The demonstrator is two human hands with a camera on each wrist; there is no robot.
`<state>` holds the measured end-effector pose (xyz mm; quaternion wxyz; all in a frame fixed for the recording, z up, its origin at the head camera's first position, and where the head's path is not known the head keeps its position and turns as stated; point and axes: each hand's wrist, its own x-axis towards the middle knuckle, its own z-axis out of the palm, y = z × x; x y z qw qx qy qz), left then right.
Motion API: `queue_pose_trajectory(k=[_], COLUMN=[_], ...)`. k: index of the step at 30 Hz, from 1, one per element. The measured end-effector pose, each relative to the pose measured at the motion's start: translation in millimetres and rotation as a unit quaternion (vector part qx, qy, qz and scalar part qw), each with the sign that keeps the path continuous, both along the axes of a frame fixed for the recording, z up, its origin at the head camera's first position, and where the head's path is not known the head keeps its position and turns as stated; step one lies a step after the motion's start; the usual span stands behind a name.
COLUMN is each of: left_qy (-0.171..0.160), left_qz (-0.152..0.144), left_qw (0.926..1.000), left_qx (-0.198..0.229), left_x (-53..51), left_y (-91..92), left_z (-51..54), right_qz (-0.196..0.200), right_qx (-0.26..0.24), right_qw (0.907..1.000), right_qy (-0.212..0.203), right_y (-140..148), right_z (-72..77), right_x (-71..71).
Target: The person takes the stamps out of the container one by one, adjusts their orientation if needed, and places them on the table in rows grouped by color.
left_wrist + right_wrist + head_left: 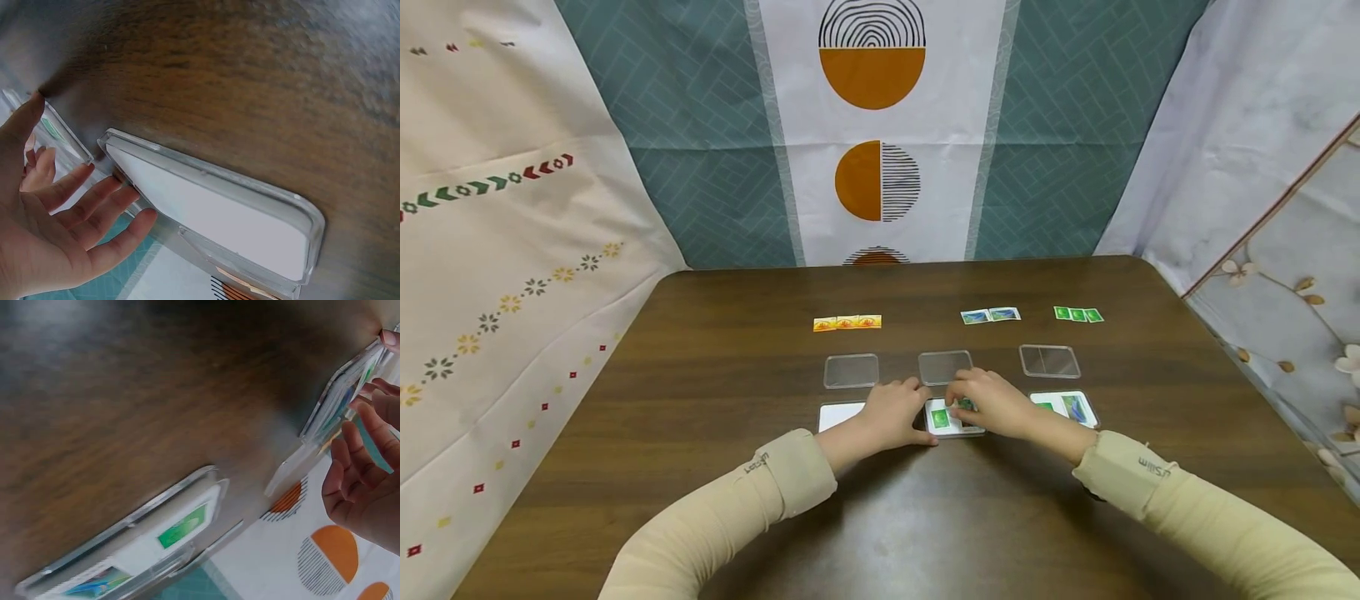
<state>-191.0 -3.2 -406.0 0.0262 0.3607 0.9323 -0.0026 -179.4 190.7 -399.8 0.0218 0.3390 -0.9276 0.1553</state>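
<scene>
Beige sleeves in foreground, left hand spread wide at middle case, right hand over it, finger gap narrow, cannot tell whether anything is held.

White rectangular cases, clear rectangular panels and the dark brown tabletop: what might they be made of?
White rectangular cases: probably hard plastic; a smooth, pale face sits inside a clear, shiny rim.
Clear rectangular panels: likely glossy plastic, though glass is possible; brown shows through.
Dark brown tabletop: wood or wood-look laminate, semi-gloss, given its grain and hazy reflections.
</scene>
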Motion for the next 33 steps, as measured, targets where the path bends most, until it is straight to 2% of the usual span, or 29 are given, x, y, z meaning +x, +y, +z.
queue_pose_trajectory(k=[7,15,21,28,31,33], left_qy=[-0.004,-0.013,-0.01,-0.01,-0.011,-0.011], left_qz=[0.004,0.013,0.015,0.014,0.014,0.015], left_qw=[1.0,0.9998,0.9998,0.9998,0.9996,0.9995], left_qx=[-0.004,-0.005,-0.001,0.015,0.021,0.025], left_x=[-0.4,0.2,1.4,1.5,1.4,1.2], left_y=[-0.8,0.2,-0.6,-0.8,-0.9,-0.8], left_z=[-0.5,-0.8,0.0,0.1,0.3,0.4], right_qz=[0.012,-0.002,-0.003,0.018,0.002,-0.017], right_qx=[0.012,0.016,-0.007,-0.039,-0.039,-0.04], right_qw=[0.9999,0.9994,0.999,0.9989,0.9984,0.9964], right_qy=[-0.002,-0.03,-0.044,-0.019,-0.042,-0.073], right_y=[-8,-12,-11,-9,-11,-14], right_z=[2.5,1.4,-3.4,-9.7,-10.3,-5.8], right_x=[-3.7,-5.4,-7.2,-11.1,-12.3,-11.5])
